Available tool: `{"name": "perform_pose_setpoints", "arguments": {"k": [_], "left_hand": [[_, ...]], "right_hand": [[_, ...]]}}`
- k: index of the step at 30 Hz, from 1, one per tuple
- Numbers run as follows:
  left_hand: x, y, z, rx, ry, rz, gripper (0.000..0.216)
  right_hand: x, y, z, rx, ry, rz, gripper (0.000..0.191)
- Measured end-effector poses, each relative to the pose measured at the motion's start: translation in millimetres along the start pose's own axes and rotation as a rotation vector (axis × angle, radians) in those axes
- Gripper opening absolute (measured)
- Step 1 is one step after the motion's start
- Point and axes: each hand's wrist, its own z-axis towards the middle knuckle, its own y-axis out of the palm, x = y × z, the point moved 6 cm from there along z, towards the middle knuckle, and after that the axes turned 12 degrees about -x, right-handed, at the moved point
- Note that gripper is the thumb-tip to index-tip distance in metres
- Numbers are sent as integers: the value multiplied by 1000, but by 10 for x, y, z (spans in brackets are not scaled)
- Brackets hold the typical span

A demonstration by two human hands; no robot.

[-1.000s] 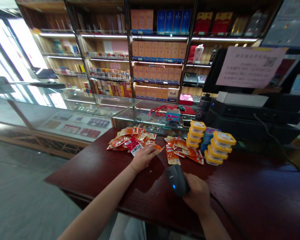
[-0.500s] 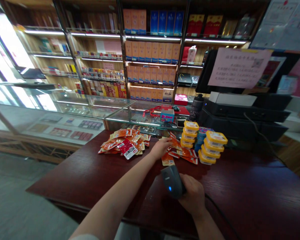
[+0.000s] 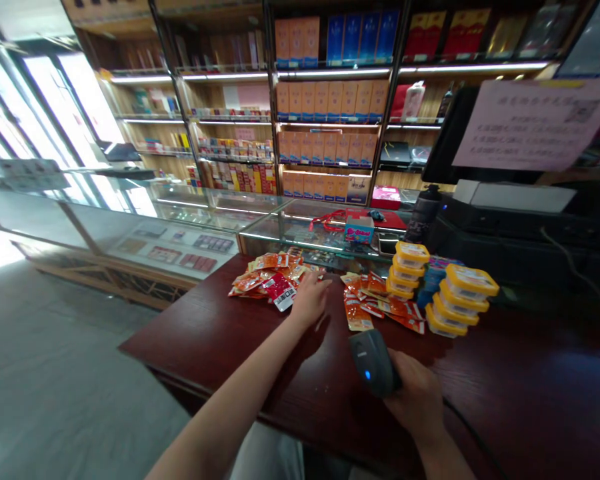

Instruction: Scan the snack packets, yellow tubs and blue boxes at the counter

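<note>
My right hand (image 3: 416, 390) is wrapped round a dark barcode scanner (image 3: 373, 363), whose blue light glows and whose cable trails to the lower right. Reaching forward, my left hand (image 3: 311, 299) is over the right edge of a pile of orange snack packets (image 3: 260, 275), its fingers apart and nothing seen in them. A red and white packet (image 3: 281, 292) lies on the front of that pile, close to the hand. To the right, more orange packets (image 3: 357, 310) lie in a looser heap in front of stacked yellow-lidded tubs (image 3: 411, 253).
A second stack of yellow-lidded tubs (image 3: 464, 297) stands on the dark red wooden table (image 3: 205, 340), with blue packages (image 3: 434, 280) between the stacks. Behind runs a glass display counter (image 3: 260, 230) bearing a small pink and blue box (image 3: 359, 230). A black monitor (image 3: 450, 133) rises at the right.
My left hand has moved left from the right-hand packets to the left pile. My right hand keeps hold of the scanner. The whole view has shifted, so things appear farther right.
</note>
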Motion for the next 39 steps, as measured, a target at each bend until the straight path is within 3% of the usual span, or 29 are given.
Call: {"name": "perform_pose_setpoints", "arguments": {"k": [5,7,11,14,17,24,30,34,36,39], "left_hand": [[-485,-464,-467,270,-374,186,36],[-643,-502,-607,310,-482,227,49],[-794,-447,-716,267,-571,248,69],[-804,-433,-713,223,-587,231,72],[-790,-463,-703,234,-553,165,62],[-734,-485,-700,353,-357,-234,41],[-724,-390,-698,391,-361,-597,57],[-752,-337,-706,386,-393,-720,55],[-761,-320,-713,395,-410,-775,49],[-760,-302,-719,401,-439,-836,43]], "right_hand": [[-6,1,-15,31,-13,-13,23],[-32,-17,-13,51,-24,-27,23],[-57,-44,-4,58,-10,-51,23],[-64,-37,-7,41,-34,-76,25],[-40,-14,-27,33,-41,-105,27],[-16,90,20,-82,1,-54,29],[-199,146,344,-379,311,338,25],[-486,84,635,-355,292,740,32],[-586,48,748,-304,292,847,33],[-666,95,825,-339,397,959,24]]}}
